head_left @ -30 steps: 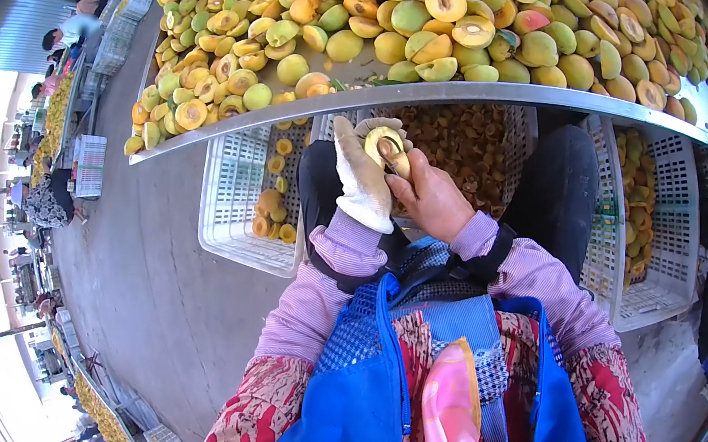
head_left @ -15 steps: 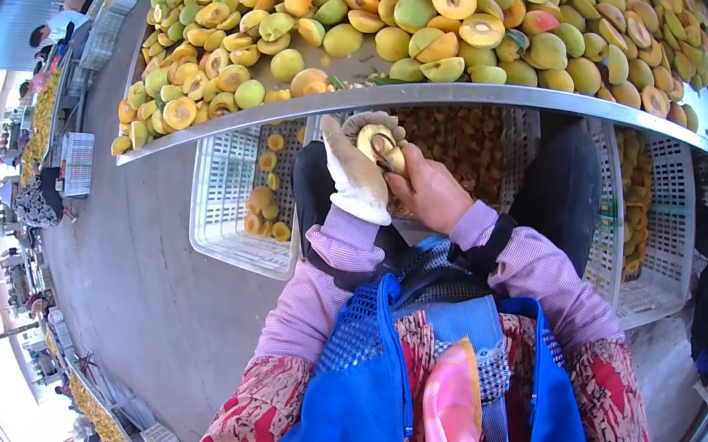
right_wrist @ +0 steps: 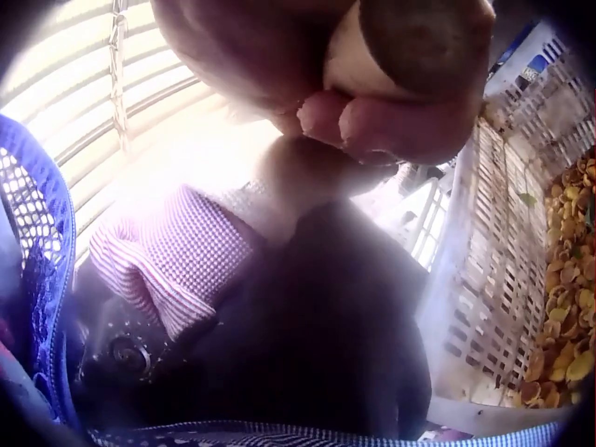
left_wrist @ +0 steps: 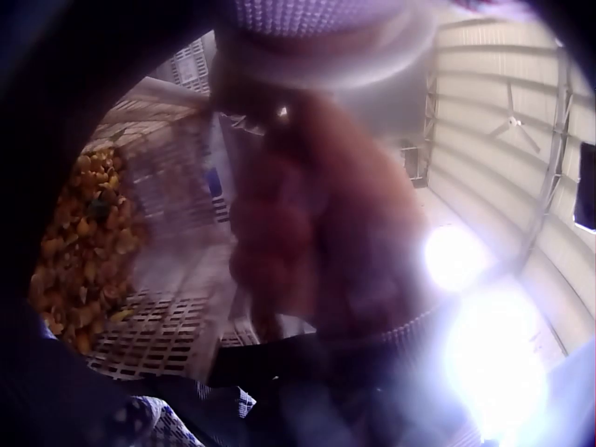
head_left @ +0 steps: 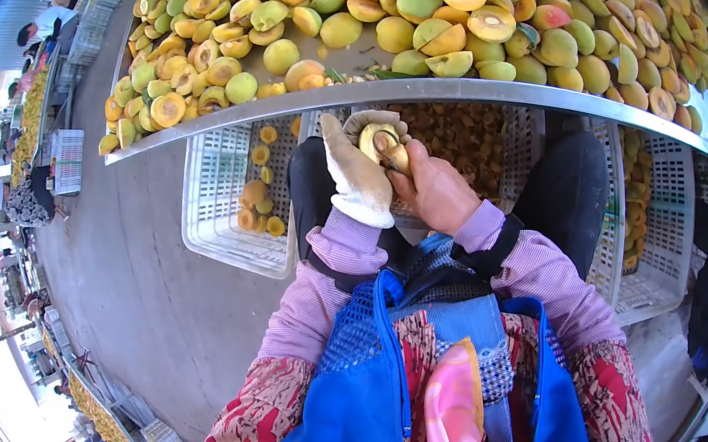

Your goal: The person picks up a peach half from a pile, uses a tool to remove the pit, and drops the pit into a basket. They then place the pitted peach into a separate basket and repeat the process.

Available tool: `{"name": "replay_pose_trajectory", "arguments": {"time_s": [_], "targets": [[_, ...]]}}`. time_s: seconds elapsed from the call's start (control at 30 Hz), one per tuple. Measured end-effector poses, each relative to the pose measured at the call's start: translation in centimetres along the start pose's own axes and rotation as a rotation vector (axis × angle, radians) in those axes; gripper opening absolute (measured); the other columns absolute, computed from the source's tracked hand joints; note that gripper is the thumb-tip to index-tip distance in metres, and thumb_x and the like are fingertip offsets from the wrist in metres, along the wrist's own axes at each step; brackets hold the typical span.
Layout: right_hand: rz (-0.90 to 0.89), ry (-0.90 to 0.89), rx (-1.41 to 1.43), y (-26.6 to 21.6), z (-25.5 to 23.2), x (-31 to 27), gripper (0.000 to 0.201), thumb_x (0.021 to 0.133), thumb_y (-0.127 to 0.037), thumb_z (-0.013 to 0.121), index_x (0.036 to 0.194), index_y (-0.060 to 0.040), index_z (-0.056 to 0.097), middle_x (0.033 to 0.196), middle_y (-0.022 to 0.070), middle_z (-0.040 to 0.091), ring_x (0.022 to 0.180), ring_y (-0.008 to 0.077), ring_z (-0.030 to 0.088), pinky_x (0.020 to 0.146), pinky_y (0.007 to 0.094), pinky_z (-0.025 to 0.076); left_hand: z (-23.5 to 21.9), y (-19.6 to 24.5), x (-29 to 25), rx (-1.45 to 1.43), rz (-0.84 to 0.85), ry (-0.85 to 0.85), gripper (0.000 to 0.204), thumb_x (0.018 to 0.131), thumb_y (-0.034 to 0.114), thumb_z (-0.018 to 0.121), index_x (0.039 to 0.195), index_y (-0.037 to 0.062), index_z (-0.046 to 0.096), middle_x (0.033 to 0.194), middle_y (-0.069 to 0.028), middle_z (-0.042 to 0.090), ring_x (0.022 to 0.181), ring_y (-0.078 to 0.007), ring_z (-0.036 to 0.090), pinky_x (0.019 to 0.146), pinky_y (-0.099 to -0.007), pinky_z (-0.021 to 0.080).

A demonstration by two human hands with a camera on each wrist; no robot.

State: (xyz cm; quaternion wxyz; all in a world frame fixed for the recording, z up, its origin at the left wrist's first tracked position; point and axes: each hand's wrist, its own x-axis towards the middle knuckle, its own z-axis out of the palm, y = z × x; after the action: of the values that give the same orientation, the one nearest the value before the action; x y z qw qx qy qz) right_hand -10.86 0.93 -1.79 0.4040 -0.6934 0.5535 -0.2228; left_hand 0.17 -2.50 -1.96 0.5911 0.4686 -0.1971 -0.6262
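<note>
My left hand (head_left: 358, 178), in a white glove, cups a halved yellow fruit (head_left: 376, 140) cut side up, just below the table's metal edge (head_left: 481, 91). My bare right hand (head_left: 435, 189) grips a small tool (head_left: 395, 158) whose tip is pressed into the fruit's pit hollow. In the right wrist view my fingers (right_wrist: 372, 116) curl round a brown handle (right_wrist: 419, 42). The left wrist view is blurred and shows only a reddish hand (left_wrist: 307, 233) against the light.
Whole and halved yellow-green fruit (head_left: 419, 13) cover the table. Under it stand white plastic crates: one with a few fruit halves (head_left: 231, 195), one full of brown pits (head_left: 465, 137), one at the right (head_left: 643, 225). Concrete floor (head_left: 137, 281) lies to the left.
Both hands stay together on the fruit half. The tool has worked a little deeper at the pit, and the view has shifted slightly.
</note>
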Motion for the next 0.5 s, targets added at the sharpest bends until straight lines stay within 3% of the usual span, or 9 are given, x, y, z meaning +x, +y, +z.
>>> {"name": "replay_pose_trajectory", "arguments": {"time_s": [0.17, 0.23, 0.43, 0.5], "targets": [[0.094, -0.187, 0.042, -0.8, -1.3, -0.1, 0.037, 0.087, -0.025, 0.051, 0.106, 0.0051, 0.039, 0.082, 0.027, 0.059, 0.079, 0.0419, 0.058, 0.069, 0.0456, 0.046, -0.5, -0.3, 0.0, 0.076, 0.025, -0.041, 0.07, 0.091, 0.058, 0.02, 0.071, 0.0017, 0.056, 0.068, -0.0115, 0.059, 0.061, -0.0206, 0.057, 0.061, -0.0296, 0.05], [0.115, -0.228, 0.032, -0.2, -1.5, -0.1, 0.039, 0.086, -0.025, 0.051, 0.107, 0.0057, 0.039, 0.084, 0.0273, 0.059, 0.08, 0.0422, 0.058, 0.07, 0.045, 0.046, -0.4, -0.3, 0.2, 0.029, -0.11, -0.066, 0.068, 0.091, 0.058, 0.022, 0.071, 0.0017, 0.055, 0.067, -0.0116, 0.058, 0.061, -0.021, 0.057, 0.059, -0.0299, 0.049], [-0.014, -0.258, 0.088, 1.8, -2.0, 0.1, 0.04, 0.084, -0.025, 0.053, 0.107, 0.0057, 0.043, 0.087, 0.0273, 0.06, 0.085, 0.0415, 0.058, 0.075, 0.0428, 0.047, -0.2, -0.4, -0.3, 0.148, -0.008, -0.105, 0.068, 0.091, 0.059, 0.026, 0.069, 0.0004, 0.053, 0.065, -0.0121, 0.057, 0.059, -0.0206, 0.056, 0.06, -0.0303, 0.049], [-0.155, -0.241, 0.0, 3.3, -1.4, 0.1, 0.037, 0.085, -0.027, 0.053, 0.106, 0.0025, 0.045, 0.077, 0.0201, 0.061, 0.067, 0.0336, 0.061, 0.059, 0.0397, 0.05, -0.3, -0.2, -0.2, 0.187, 0.018, -0.159, 0.068, 0.091, 0.059, 0.028, 0.068, 0.0003, 0.053, 0.065, -0.0122, 0.057, 0.059, -0.0203, 0.056, 0.06, -0.03, 0.048]]}}
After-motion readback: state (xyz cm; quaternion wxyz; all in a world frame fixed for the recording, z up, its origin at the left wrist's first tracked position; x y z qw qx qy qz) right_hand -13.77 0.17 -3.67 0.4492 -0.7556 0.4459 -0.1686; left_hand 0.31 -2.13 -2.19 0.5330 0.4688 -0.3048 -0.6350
